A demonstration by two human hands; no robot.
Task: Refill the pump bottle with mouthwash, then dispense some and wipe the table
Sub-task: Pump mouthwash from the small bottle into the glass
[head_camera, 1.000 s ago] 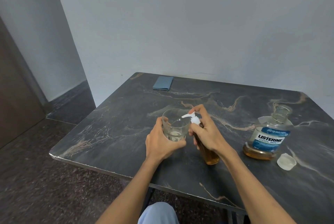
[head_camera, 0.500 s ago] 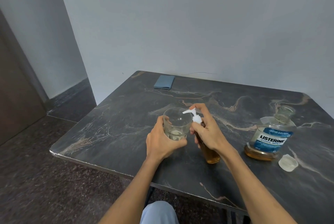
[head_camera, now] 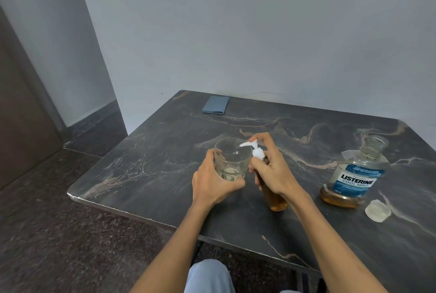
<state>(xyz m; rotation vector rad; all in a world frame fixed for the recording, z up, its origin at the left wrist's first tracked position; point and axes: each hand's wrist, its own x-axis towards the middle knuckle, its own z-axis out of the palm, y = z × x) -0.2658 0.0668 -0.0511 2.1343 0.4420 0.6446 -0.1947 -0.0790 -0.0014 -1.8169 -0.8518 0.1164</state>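
Near the tabletop's front edge, the pump bottle [head_camera: 274,194] is gripped by the right hand [head_camera: 273,170], a finger on its pump head [head_camera: 253,148]. The glass [head_camera: 232,162] is clasped by the left hand [head_camera: 210,183]. Short, full strokes are advised, the spout kept over the rim.

Amber pump bottle [head_camera: 274,199] upright – white nozzle over glass [head_camera: 232,162]; blue cloth [head_camera: 215,105] far-left.

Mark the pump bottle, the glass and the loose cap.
pump bottle [head_camera: 277,200]: head view, amber lower body below the right hand.
glass [head_camera: 232,158]: head view, clear side wall near the rim.
loose cap [head_camera: 378,210]: head view, centre of the cap on the table.
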